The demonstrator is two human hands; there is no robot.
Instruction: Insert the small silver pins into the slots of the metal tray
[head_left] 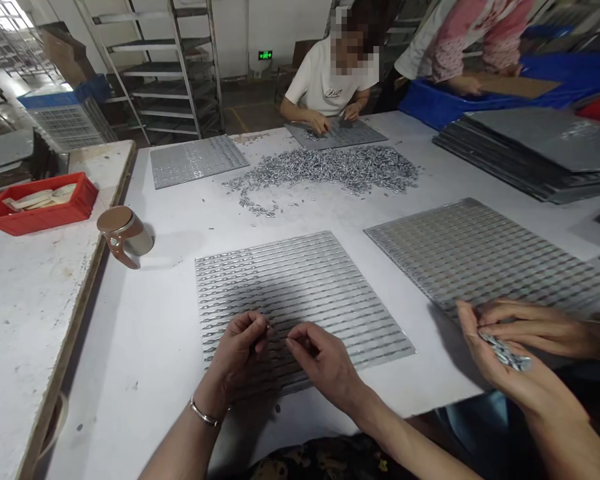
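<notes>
A flat grey board (305, 280) lies on the white table under my hands, with rows of small shiny metal pieces across it. Over its front left part, my left hand (243, 343) is curled closed, and a small dark metal piece (267, 327) shows at the thumb tip. My right hand (325, 363) faces it a little to the right, thumb and forefinger pinched together; whatever is between them is too small to make out. A gap separates the two hands. My palms' insides are hidden.
A co-worker's hands (510, 340) at right hold metal pieces beside another filled board (485, 253). Behind lies a loose heap of metal pieces (330, 168). A brown-lidded mug (135, 233) stands left, near a red bin (45, 217). Stacked boards (540, 147) are at right.
</notes>
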